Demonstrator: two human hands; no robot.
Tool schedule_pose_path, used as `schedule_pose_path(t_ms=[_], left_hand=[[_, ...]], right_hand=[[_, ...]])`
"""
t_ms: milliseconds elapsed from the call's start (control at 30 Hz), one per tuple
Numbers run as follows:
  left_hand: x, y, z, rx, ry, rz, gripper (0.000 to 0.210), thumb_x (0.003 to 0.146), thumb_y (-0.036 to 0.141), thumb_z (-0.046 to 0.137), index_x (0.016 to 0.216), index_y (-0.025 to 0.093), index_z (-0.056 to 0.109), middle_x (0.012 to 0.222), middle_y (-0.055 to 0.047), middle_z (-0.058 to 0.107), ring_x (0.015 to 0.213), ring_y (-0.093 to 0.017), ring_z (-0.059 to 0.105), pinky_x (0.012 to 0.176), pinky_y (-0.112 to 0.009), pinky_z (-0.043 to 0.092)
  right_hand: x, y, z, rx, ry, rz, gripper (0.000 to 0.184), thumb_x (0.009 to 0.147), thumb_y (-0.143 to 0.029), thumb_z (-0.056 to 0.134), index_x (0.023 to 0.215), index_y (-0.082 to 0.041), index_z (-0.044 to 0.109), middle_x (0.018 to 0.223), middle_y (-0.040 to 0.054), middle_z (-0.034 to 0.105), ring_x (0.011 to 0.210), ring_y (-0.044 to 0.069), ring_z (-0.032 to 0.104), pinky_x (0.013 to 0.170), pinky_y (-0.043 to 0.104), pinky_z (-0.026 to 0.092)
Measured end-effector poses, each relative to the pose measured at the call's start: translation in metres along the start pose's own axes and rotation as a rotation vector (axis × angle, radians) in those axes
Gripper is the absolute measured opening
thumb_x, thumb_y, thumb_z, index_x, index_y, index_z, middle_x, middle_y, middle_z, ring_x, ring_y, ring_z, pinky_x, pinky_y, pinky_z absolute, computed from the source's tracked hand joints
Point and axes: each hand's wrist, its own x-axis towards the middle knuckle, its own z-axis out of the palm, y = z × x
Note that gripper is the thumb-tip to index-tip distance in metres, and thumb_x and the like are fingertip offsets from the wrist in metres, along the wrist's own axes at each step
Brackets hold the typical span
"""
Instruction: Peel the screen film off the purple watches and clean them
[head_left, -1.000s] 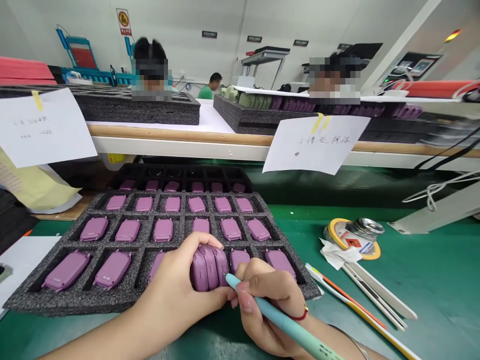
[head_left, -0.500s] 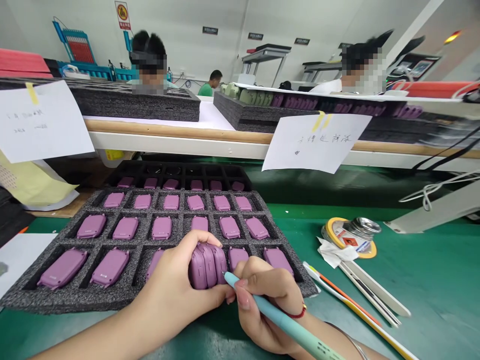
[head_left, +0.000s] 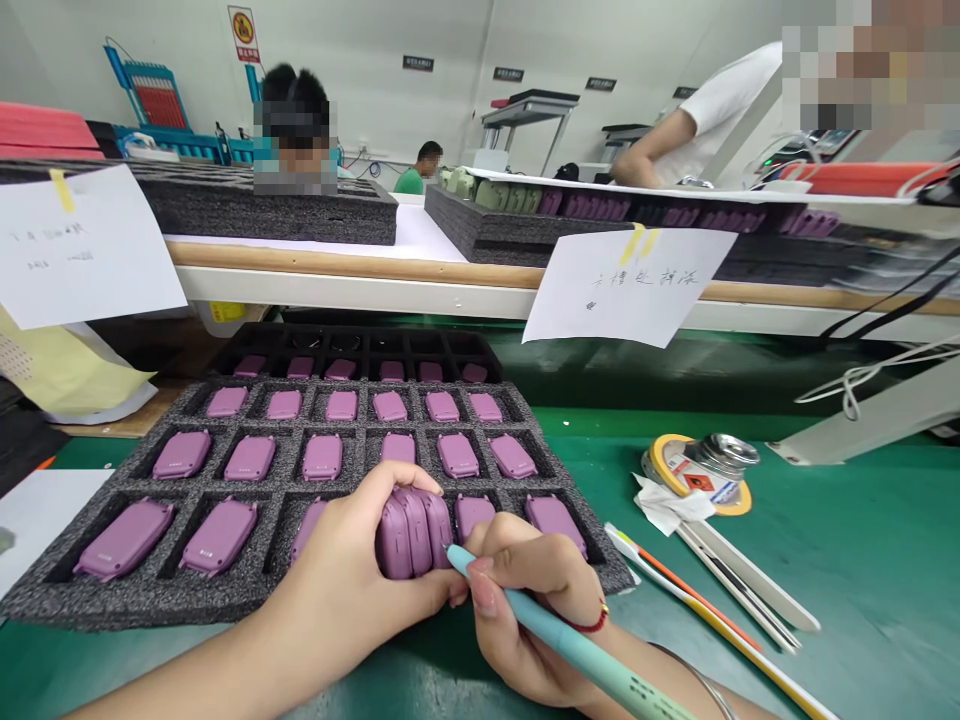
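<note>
My left hand [head_left: 367,560] is closed around several purple plastic cases [head_left: 412,535], stacked side by side with their narrow edges facing up toward me. In my right hand [head_left: 536,590] is a blue-green pen [head_left: 570,640], gripped near its tip. The pen's point is at the side of the rightmost case; whether it touches cannot be told. Both hands are over the front edge of a black foam tray [head_left: 187,595]. Rows of similar purple cases [head_left: 219,535] lie in its compartments, one each. My left hand partly hides a case in the front row.
At right lie a yellow tape roll [head_left: 660,455] with a metal-topped can [head_left: 727,452], tweezers [head_left: 739,575] and thin coloured sticks [head_left: 720,625]. A shelf [head_left: 360,285] crosses behind, bearing foam trays and hanging paper notes [head_left: 630,285]. Other people [head_left: 296,120] are beyond it.
My hands, the cases and the pen hold nearly the same position. Behind the shelf at right, a person has moved closer and further right, with a bent arm now showing.
</note>
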Motion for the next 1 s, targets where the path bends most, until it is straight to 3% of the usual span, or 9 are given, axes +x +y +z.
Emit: schedule_pose_path(t_ms=[200,467,767,1000], left_hand=[[0.001,0.007,-0.001,-0.070,-0.016,-0.025,0.043,0.069,0.023,0.077,0.106,0.029,0.055,0.095,0.004,0.073,0.090,-0.020,0.068,0.081,-0.031,0.050],[0.001,0.015,-0.002,-0.176,-0.079,-0.041,0.038,0.072,0.013,0.069,0.102,0.029,0.052,0.069,0.012,0.071,0.069,-0.014,0.070,0.072,-0.025,0.054],[0.003,0.008,0.000,-0.186,-0.067,-0.015,0.040,0.071,0.013,0.071,0.103,0.030,0.053,0.075,0.011,0.073,0.070,-0.014,0.071,0.069,-0.024,0.055],[0.002,0.009,0.000,-0.173,-0.063,-0.017,0.041,0.071,0.013,0.071,0.103,0.030,0.052,0.073,0.011,0.073,0.070,-0.014,0.071,0.070,-0.024,0.055]], right_hand=[[0.004,-0.003,-0.001,0.083,0.015,0.101,0.025,0.090,-0.004,0.051,0.099,-0.027,0.046,0.074,-0.0037,0.050,0.056,0.012,0.056,0.051,0.026,0.050],[0.012,-0.009,-0.006,0.155,-0.046,0.243,0.018,0.097,-0.010,0.049,0.092,-0.026,0.043,0.066,-0.0066,0.053,0.057,0.011,0.056,0.057,0.026,0.049],[0.009,-0.006,-0.003,0.226,-0.017,0.236,0.012,0.105,-0.024,0.046,0.093,-0.027,0.044,0.065,-0.0073,0.048,0.052,0.009,0.052,0.053,0.023,0.048],[0.010,-0.006,0.000,0.224,0.019,0.226,0.013,0.103,-0.020,0.047,0.092,-0.026,0.044,0.067,-0.0072,0.048,0.052,0.009,0.050,0.055,0.025,0.049]])
